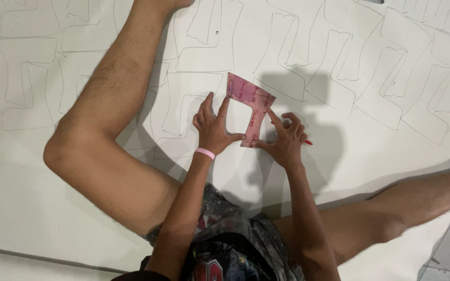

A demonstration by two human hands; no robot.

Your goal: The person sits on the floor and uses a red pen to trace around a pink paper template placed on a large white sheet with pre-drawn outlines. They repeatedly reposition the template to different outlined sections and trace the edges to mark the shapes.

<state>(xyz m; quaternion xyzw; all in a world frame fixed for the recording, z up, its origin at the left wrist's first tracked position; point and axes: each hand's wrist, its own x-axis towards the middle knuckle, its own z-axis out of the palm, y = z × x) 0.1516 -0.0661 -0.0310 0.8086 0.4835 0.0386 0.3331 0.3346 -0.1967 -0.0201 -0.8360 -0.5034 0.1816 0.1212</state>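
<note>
A pink cardboard template (250,107), a curved flat cut-out, lies on a large white sheet (339,156) covered with pencil outlines of the same shape. My left hand (213,127), with a pink band on the wrist, presses its spread fingers on the template's left edge. At the template's right and lower edge is my right hand (283,138), gripping a red pen (306,141) whose tip touches the sheet beside the template.
My bare left leg (105,119) lies bent across the sheet to the left, and my right leg (407,208) stretches out to the lower right. Traced outlines (391,78) fill the sheet's upper half. The sheet's edge runs along the bottom left.
</note>
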